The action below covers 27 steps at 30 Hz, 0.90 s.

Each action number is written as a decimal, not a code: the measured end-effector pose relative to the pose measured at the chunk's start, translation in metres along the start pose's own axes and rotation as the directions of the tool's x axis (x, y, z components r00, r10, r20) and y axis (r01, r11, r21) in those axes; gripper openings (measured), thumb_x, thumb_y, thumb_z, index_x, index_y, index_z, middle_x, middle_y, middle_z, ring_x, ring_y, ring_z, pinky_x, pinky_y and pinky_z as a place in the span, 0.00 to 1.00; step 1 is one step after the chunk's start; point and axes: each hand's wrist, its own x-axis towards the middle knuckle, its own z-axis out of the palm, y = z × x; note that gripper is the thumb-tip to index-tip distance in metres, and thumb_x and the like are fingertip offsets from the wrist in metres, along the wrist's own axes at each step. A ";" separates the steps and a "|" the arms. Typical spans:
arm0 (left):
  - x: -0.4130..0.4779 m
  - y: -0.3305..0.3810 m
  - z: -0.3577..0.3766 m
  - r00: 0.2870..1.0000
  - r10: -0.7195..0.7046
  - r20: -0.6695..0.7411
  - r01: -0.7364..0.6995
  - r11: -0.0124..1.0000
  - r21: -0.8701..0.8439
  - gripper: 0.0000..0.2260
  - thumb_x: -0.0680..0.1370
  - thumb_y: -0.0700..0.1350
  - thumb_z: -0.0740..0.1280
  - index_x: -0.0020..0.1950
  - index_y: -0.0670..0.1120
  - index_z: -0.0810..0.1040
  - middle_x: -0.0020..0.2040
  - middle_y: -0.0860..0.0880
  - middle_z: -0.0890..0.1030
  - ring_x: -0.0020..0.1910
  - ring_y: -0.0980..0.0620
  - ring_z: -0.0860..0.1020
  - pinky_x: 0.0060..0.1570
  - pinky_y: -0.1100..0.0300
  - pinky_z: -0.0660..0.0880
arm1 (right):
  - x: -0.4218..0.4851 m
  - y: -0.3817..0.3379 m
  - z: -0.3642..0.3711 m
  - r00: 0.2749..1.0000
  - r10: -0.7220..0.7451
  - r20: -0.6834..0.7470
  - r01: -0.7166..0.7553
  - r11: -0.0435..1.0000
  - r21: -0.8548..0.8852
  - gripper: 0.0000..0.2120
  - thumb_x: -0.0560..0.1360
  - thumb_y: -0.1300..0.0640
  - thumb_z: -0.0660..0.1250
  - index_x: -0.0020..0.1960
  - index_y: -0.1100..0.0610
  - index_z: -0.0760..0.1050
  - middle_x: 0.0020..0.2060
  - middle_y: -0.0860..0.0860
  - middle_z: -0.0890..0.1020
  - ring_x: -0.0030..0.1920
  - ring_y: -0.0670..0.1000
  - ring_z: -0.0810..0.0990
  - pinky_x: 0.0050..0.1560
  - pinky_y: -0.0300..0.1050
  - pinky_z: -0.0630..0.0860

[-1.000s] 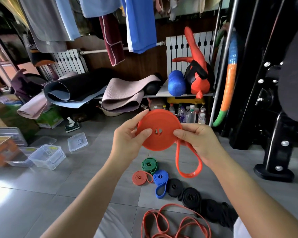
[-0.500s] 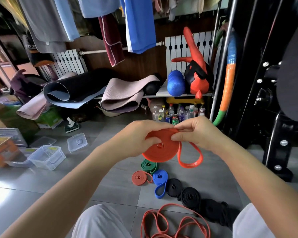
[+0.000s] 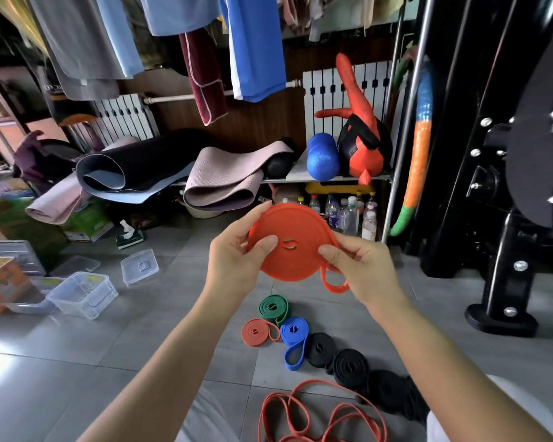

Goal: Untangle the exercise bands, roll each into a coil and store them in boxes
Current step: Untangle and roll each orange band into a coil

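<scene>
I hold a large orange band coil (image 3: 296,231) up in front of me, its flat face tilted toward the camera. My left hand (image 3: 237,260) grips its left edge, thumb on the face. My right hand (image 3: 361,269) pinches its right edge, and a short loose loop of the band hangs below that hand. On the floor lie rolled coils: green (image 3: 273,309), small orange (image 3: 256,332), blue (image 3: 294,330) with a loose tail, and several black ones (image 3: 348,366). A loose tangled orange band (image 3: 320,413) lies near my knees.
Clear plastic boxes (image 3: 83,293) and a separate lid (image 3: 140,266) sit on the grey tile floor at left, beside an orange carton (image 3: 0,282). Yoga mats, a blue foam roller and bottles fill the rack behind. A black machine base (image 3: 505,314) stands at right.
The coil has come up from a lowered, edge-on position and now faces the camera again. The hanging loop has become shorter than a second ago.
</scene>
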 end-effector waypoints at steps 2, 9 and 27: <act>-0.003 -0.004 0.005 0.998 -0.012 -0.056 0.010 0.999 -0.037 0.24 0.74 0.32 0.68 0.56 0.61 0.76 0.49 0.62 0.82 0.50 0.59 0.80 0.56 0.44 0.77 | -0.005 0.007 0.007 0.999 -0.031 -0.024 0.030 0.999 -0.017 0.16 0.75 0.64 0.66 0.52 0.43 0.77 0.39 0.39 0.84 0.37 0.37 0.79 0.38 0.31 0.76; -0.014 -0.011 0.013 0.986 -0.064 -0.154 0.042 0.989 -0.142 0.24 0.74 0.34 0.69 0.54 0.66 0.78 0.55 0.59 0.81 0.56 0.55 0.79 0.57 0.41 0.75 | -0.012 0.014 0.016 0.993 0.099 -0.057 -0.085 0.974 0.211 0.21 0.72 0.45 0.62 0.62 0.50 0.76 0.41 0.45 0.81 0.33 0.38 0.77 0.33 0.31 0.71; 0.012 -0.043 0.003 0.952 -0.173 -0.251 0.121 0.971 -0.208 0.22 0.75 0.36 0.69 0.57 0.64 0.78 0.60 0.52 0.79 0.60 0.50 0.77 0.58 0.42 0.75 | 0.020 0.036 0.025 0.965 0.184 -0.185 -0.191 0.982 -0.017 0.11 0.75 0.62 0.67 0.52 0.47 0.79 0.31 0.45 0.84 0.33 0.40 0.82 0.31 0.30 0.74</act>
